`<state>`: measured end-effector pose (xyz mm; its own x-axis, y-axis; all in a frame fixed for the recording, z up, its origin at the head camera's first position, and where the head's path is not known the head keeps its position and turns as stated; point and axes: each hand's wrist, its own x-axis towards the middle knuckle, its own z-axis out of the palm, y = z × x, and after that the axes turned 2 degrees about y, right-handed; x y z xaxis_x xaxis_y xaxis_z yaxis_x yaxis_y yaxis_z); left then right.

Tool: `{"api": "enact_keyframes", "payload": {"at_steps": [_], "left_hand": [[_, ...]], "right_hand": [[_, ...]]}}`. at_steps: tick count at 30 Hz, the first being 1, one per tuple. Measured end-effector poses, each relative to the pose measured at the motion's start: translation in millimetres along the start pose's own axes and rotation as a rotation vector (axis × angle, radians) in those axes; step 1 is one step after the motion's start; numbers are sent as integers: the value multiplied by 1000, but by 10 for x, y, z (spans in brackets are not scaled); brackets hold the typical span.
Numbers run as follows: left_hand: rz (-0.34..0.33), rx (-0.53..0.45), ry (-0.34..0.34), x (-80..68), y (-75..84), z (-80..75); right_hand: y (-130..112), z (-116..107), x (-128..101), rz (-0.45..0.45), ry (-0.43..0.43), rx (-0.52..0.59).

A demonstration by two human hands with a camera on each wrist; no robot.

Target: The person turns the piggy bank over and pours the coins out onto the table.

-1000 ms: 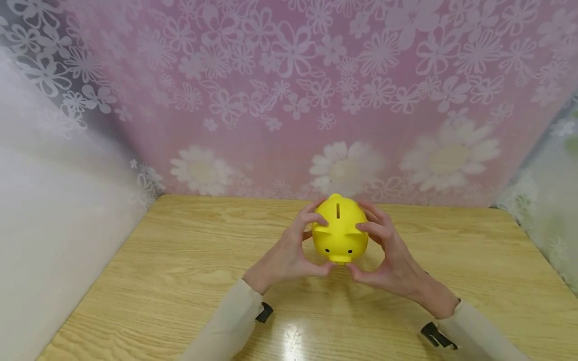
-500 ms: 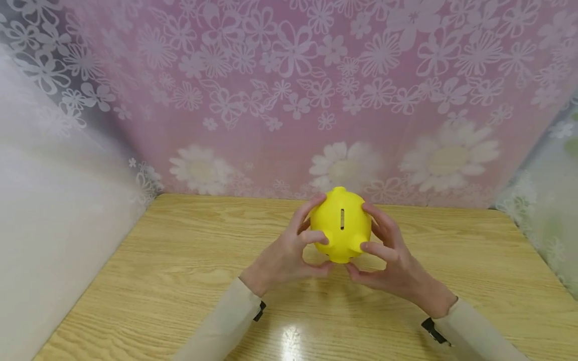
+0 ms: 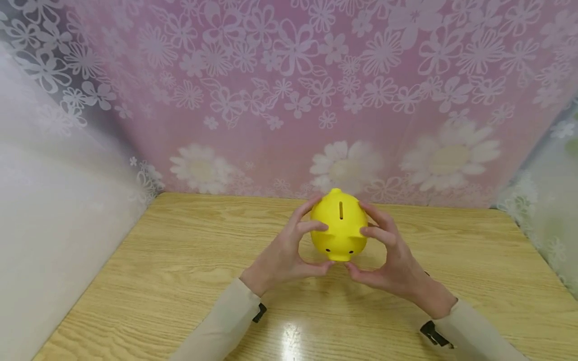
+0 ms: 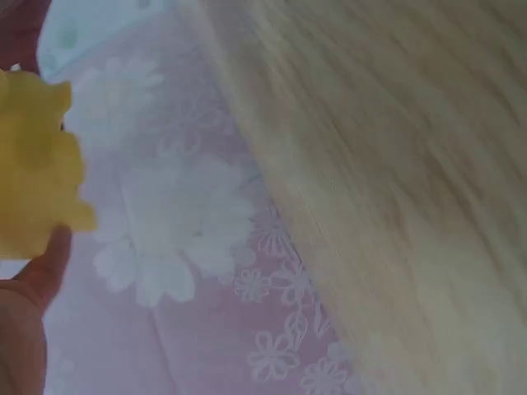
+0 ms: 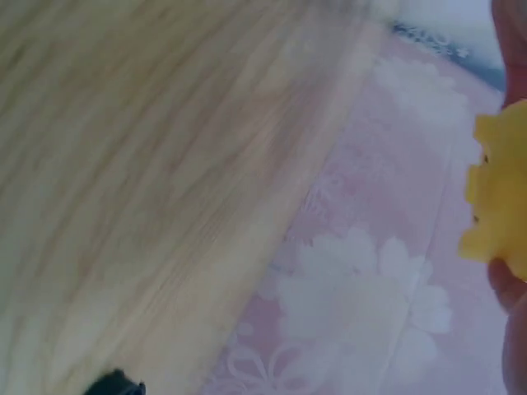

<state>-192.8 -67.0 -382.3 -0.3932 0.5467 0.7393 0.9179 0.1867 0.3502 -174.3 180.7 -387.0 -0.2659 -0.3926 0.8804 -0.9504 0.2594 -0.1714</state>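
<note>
A yellow piggy bank (image 3: 339, 225) with a coin slot on top is held above the wooden table (image 3: 171, 271), its snout facing me. My left hand (image 3: 289, 250) grips its left side, fingers curled over the top and thumb under the snout. On the other side my right hand (image 3: 388, 253) grips it the same way. In the left wrist view the piggy bank (image 4: 33, 164) shows at the left edge above a fingertip (image 4: 45, 263). The right wrist view catches the piggy bank (image 5: 498, 185) at the right edge.
A pink curtain with white flowers (image 3: 289, 100) hangs behind the table's far edge. A white sheer cloth (image 3: 54, 190) closes the left side and a pale one (image 3: 546, 200) the right. Bare wood lies around both hands.
The piggy bank tipped forward so its face dipped out of sight, then tilted back; its snout and eyes face me again. Both hands kept their grip.
</note>
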Motion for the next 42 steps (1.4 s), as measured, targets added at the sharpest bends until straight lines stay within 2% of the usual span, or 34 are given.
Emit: {"api": "enact_keyframes", "payload": {"at_steps": [2,5,9,11,13,20,23,27,34,42], "left_hand": [[-95,-41,0,-10,0,7],[-274,-76,-24,-26,6,27],[-516,-237,-54,-22,15,89],[-602,-336,-45,-13,19,117],[-657,-401,-23,0,26,132],[-770,-389,-14,49,32,145],[-823,-424,-20,49,26,155],[-868,-448,-37,39,4,168],[-909,-476,-82,53,-22,163],[-1019,-521,-109,112,-15,150]], "right_hand": [[-31,-5,-5,137,-4,23],[-95,-6,-1,357,-37,55],[-167,4,17,641,-92,103],[-186,10,25,745,-118,125],[-196,13,36,818,-141,154],[-196,16,61,975,-193,220],[-203,17,67,1039,-215,237],[-198,11,75,1100,-230,266],[-180,-8,116,1211,-247,354],[-163,-39,199,1331,-266,442]]}}
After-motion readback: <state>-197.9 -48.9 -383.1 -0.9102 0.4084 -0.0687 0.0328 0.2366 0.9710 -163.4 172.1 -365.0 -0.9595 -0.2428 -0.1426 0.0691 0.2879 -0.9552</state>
